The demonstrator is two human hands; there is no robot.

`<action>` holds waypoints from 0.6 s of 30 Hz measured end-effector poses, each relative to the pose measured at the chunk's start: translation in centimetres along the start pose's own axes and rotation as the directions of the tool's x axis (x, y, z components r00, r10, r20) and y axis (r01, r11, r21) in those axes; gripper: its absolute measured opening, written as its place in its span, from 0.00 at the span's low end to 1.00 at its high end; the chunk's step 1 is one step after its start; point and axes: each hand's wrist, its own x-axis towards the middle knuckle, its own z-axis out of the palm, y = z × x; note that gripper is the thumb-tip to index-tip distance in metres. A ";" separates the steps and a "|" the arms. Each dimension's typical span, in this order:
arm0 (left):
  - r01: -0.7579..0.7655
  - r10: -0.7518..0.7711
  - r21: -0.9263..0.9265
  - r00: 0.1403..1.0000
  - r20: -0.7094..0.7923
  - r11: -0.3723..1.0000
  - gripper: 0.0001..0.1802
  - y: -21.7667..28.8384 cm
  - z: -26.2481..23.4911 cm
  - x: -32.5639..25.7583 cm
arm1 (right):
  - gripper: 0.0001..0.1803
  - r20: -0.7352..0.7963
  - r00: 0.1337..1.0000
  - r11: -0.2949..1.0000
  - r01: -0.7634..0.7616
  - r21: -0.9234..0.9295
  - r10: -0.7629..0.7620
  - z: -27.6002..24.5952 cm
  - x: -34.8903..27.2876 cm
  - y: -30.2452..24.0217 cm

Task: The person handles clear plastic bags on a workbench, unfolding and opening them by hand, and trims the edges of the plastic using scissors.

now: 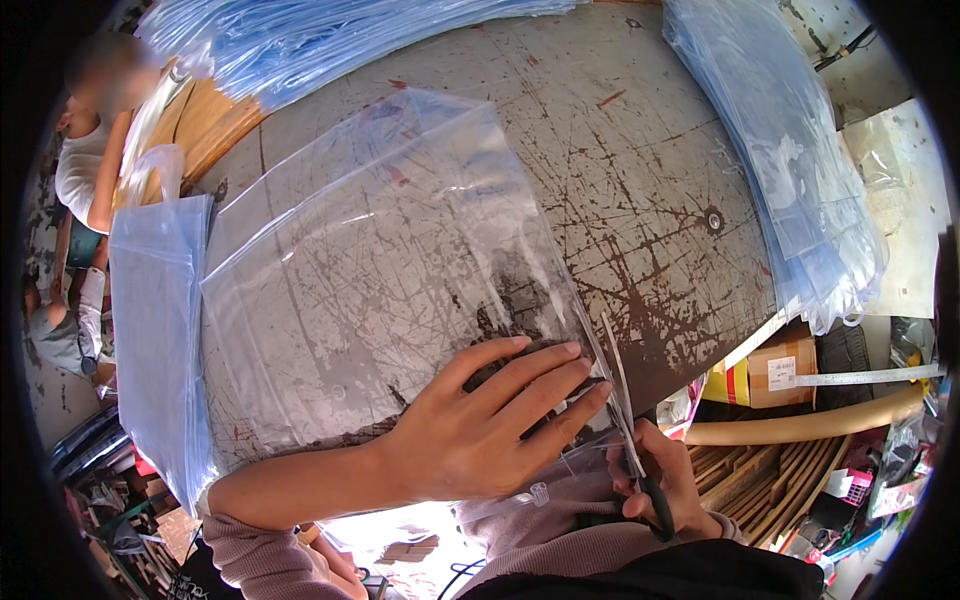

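A clear plastic bag (340,270) lies spread over the scratched grey table (640,120), its near edge reaching my body. My left hand (500,420) rests palm down on the bag's near right part, fingers spread and stretched toward its right edge. Beside those fingertips, my right hand (668,480) grips a pair of scissors (617,385) with dark handles. The long blades point away from me along the bag's right edge. Whether they are cutting the film at this moment, I cannot tell. A small clear plastic piece (539,494) shows just below my left hand.
Bluish clear plastic bags are piled along the far edge (330,45), the right edge (775,150) and the left edge (158,320). Another person (85,170) is at the far left. Below right are a cardboard box (783,365) and a tan roll (800,430).
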 end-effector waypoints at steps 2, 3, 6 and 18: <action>-0.001 0.001 0.003 1.000 0.002 1.000 0.16 0.0 0.0 -0.1 | 0.43 -0.006 1.000 1.000 -0.006 0.017 0.006 0.2 0.0 0.0; -0.002 0.002 0.002 1.000 0.002 1.000 0.16 0.0 0.0 0.0 | 0.42 -0.015 1.000 0.997 -0.007 0.077 0.008 0.4 0.1 -0.2; -0.004 0.004 -0.004 1.000 0.006 1.000 0.16 -0.1 0.0 -0.1 | 0.41 -0.034 0.999 0.989 0.003 0.145 0.002 0.4 0.1 -0.3; -0.027 0.027 -0.001 1.000 -0.015 1.000 0.18 -0.1 0.0 0.1 | 0.40 0.024 0.996 0.980 -0.094 0.175 0.091 0.1 0.0 -0.9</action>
